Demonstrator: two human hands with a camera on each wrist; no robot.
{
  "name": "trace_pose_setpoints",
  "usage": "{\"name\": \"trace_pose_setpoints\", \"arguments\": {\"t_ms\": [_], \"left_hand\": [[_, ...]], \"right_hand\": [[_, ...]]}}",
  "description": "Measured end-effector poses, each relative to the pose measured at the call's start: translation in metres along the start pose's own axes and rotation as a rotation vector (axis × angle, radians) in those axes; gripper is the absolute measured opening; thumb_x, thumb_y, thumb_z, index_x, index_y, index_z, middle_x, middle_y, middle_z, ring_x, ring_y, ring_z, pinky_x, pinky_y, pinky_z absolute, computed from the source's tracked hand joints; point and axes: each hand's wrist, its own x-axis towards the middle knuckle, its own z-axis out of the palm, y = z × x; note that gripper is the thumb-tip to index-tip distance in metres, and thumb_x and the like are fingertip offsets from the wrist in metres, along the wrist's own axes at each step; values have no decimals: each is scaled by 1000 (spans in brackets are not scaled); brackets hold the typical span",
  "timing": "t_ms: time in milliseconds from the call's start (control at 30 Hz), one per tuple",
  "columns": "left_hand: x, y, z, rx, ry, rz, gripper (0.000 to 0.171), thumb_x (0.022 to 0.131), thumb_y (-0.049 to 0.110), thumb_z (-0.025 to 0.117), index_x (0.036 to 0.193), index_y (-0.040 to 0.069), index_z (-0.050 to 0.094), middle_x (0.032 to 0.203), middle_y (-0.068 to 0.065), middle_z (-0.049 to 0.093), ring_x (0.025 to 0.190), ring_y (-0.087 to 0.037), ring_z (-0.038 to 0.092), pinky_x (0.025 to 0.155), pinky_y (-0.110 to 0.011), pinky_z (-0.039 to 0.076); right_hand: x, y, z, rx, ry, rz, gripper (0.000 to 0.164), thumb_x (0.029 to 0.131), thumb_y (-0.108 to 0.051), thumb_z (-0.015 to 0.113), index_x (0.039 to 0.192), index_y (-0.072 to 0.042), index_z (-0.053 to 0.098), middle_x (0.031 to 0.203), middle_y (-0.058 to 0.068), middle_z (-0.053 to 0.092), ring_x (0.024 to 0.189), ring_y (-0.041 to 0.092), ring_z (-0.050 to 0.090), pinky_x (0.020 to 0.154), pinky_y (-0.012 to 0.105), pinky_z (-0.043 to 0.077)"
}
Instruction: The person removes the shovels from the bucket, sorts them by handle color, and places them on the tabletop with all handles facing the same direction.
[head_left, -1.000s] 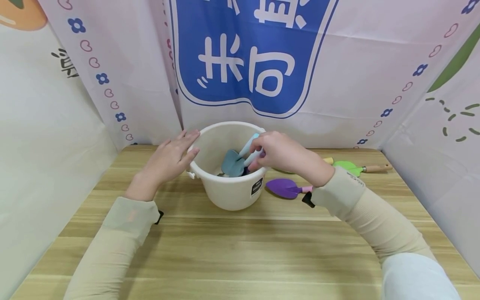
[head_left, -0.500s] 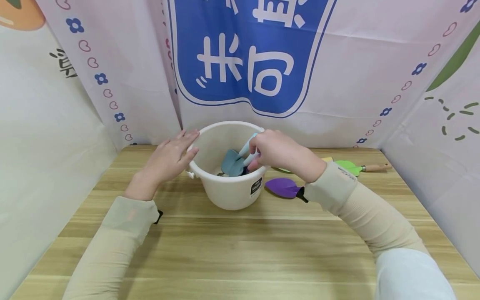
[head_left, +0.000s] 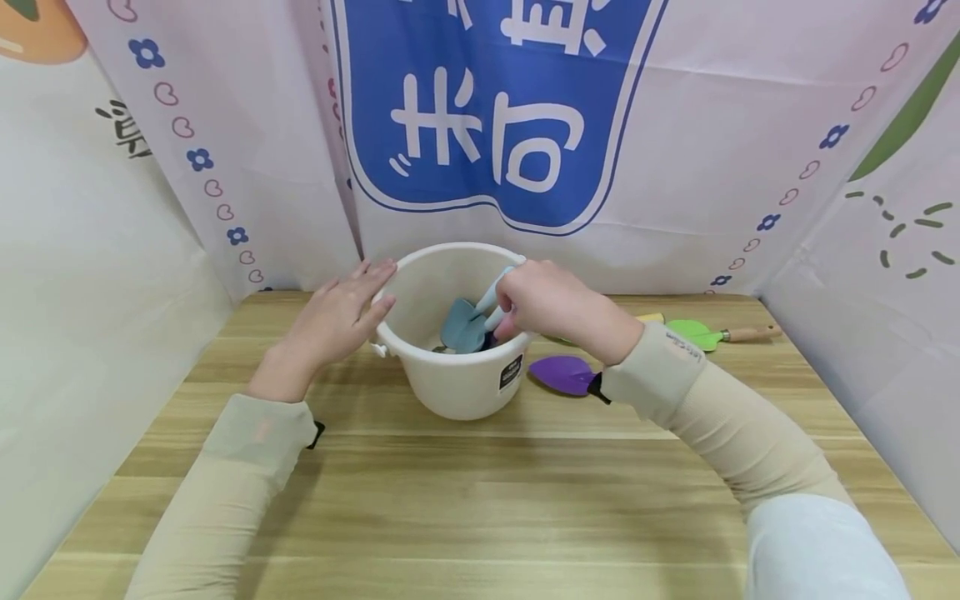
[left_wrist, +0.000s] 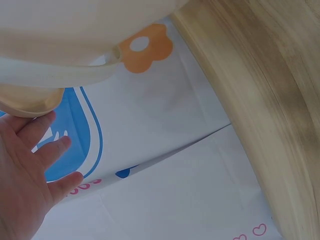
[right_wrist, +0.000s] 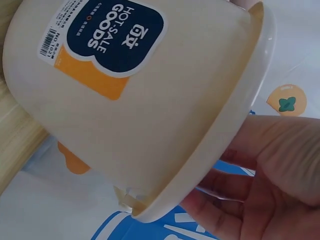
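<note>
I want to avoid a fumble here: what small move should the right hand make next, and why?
Probably firm up the right hand on the pink handle before moving anything: its fingers reach into the white bucket beside that handle, but the views hide whether they grip it. The blue trowels lie close enough to snag.

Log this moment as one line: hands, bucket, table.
left hand: at rim of white bucket | right hand: at pink handle, grip unclear | inside: blue trowels | table: purple trowel, green trowel

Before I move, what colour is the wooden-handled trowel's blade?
The blade is bright green, clearest in head view.
</note>
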Motion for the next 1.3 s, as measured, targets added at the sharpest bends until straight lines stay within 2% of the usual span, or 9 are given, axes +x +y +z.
{"name": "trace_pose_setpoints", "arguments": {"t_ms": [167,300,400,467,633,733,900,1100,1300], "left_hand": [[1,1,1,-6,-9,-14,67,111,51,28,162,8,29,167,-10,27,154,-36,19,118,-70,17],[1,1,1,1,-2,-7,66,111,49,29,162,7,30,166,-11,28,154,-37,20,117,-70,18],[-1,1,0,2,5,-5,65,111,48,29,161,6,30,166,-12,29,153,-38,21,117,-71,18],[-1,1,0,3,8,-3,65,111,48,29,161,6,30,166,-12,29,153,-38,21,117,-71,18],[-2,1,-1,1,1,-3,66,111,48,28,162,6,30,166,-12,29,153,-39,21,117,-71,18],[-2,2,-1,-5,-5,-2,66,111,49,28,162,7,29,166,-12,28,153,-38,20,117,-71,17],[-2,2,-1,-5,-3,-1,66,111,49,28,162,7,29,166,-13,28,154,-38,20,118,-70,17],[-2,2,-1,-5,-5,-2,66,111,49,28,162,7,29,166,-11,27,154,-37,19,118,-70,17],[-2,2,-1,-3,-2,-3,66,111,49,28,162,6,29,166,-11,27,154,-37,19,118,-70,17]], "right_hand": [[3,-7,1,-105,-28,13,29,84,-27,87,79,-8,66,80,2,62,77,24,58,66,32,48],[5,-12,2,-205,-40,9,27,86,-27,86,95,-5,72,93,6,70,90,26,65,75,38,57],[7,-15,3,-235,-31,-1,30,86,-25,85,104,-3,73,102,9,72,99,29,67,80,44,60],[7,-14,4,-227,-23,-5,28,86,-25,86,98,-3,72,99,9,71,96,29,67,78,42,59],[7,-7,3,-140,-4,-5,30,84,-26,87,76,-9,64,81,3,63,80,23,59,67,34,51],[6,-3,2,-53,6,9,30,82,-26,88,73,-9,65,78,2,63,77,23,58,64,31,48],[9,5,2,90,28,43,24,78,-23,90,84,-6,74,82,4,67,80,23,60,65,30,51],[9,12,2,227,82,62,29,75,-18,92,95,-5,75,88,6,67,85,24,59,69,31,52],[6,22,4,355,162,27,24,83,-8,82,105,-2,76,97,10,66,95,27,60,79,35,52]]}}
